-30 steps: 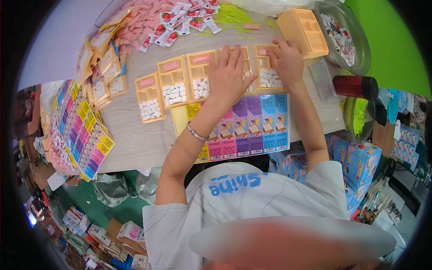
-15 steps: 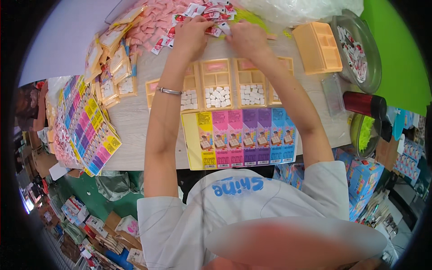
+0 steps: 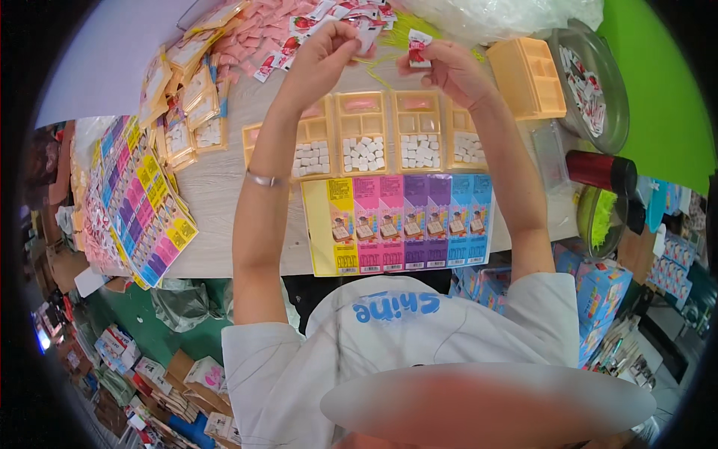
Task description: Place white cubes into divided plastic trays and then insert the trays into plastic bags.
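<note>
My left hand (image 3: 323, 66) is closed over the far side of the table, pinching a small white sachet (image 3: 367, 39) by its edge. Between the fingers of my right hand (image 3: 455, 72) a white sachet with a red strawberry print (image 3: 419, 49) stands upright. Both hands are raised beyond a row of several cream compartment trays (image 3: 390, 120). White tablet-like pieces (image 3: 363, 155) fill the near compartment of the trays, and a pink packet (image 3: 417, 101) lies in the far one. My forearms partly cover the outer trays. A loose pile of strawberry sachets (image 3: 307, 24) lies just beyond my left hand.
Multicoloured printed card sheets (image 3: 396, 224) lie at the near edge, with more (image 3: 146, 209) at left. Filled packs (image 3: 198, 97) and pink packets (image 3: 250, 34) are heaped far left. At right are stacked empty trays (image 3: 527, 78), a sachet bowl (image 3: 624, 112) and a dark red bottle (image 3: 602, 172).
Both hands have lifted from the sachet pile toward me and spread apart, the right one moving rightward. A sachet now shows clearly in the right fingers.
</note>
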Demonstrator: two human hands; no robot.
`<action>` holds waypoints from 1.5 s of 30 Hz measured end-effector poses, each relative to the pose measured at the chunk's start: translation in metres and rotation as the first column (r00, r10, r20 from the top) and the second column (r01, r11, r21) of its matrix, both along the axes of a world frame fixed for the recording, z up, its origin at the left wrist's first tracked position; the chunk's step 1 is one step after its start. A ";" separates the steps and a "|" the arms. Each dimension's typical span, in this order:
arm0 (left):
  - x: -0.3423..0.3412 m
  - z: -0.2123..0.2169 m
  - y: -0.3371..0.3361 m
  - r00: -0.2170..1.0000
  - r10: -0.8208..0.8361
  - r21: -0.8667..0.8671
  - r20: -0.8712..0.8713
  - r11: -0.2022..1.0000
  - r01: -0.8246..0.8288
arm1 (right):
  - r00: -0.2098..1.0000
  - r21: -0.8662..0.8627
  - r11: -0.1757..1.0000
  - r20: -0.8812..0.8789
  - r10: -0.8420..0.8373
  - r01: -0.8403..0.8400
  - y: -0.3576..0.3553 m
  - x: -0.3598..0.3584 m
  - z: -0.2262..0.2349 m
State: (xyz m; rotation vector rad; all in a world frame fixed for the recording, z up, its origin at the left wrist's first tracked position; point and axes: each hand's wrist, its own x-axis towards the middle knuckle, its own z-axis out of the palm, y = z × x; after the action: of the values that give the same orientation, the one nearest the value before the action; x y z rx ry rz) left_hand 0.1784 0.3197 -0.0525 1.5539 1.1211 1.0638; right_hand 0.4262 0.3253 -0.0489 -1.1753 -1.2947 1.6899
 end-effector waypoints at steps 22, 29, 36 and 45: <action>0.104 -0.013 -0.105 0.982 -0.170 -0.194 0.082 0.964 0.182 | 0.971 0.138 0.968 0.084 -0.223 0.211 -0.134 0.064 0.009; 0.082 0.000 -0.104 0.997 0.008 -0.377 0.080 0.926 0.023 | 0.689 0.506 0.827 0.508 -0.516 0.246 -0.085 0.080 -0.023; 0.050 -0.009 -0.107 0.988 -0.050 -0.472 0.147 0.874 0.114 | 0.237 0.734 0.675 0.671 -0.703 -0.074 -0.091 0.061 -0.030; 0.062 -0.013 -0.092 0.998 -0.065 -0.352 0.007 0.934 0.063 | 0.975 0.195 0.980 0.205 -0.085 0.045 -0.107 0.022 -0.002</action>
State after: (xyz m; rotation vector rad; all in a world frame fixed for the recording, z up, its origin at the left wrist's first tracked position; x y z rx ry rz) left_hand 0.2403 0.2273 -0.0658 1.2981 1.1827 0.7651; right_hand 0.4479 0.2188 -0.0510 -1.2953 -1.4937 1.3883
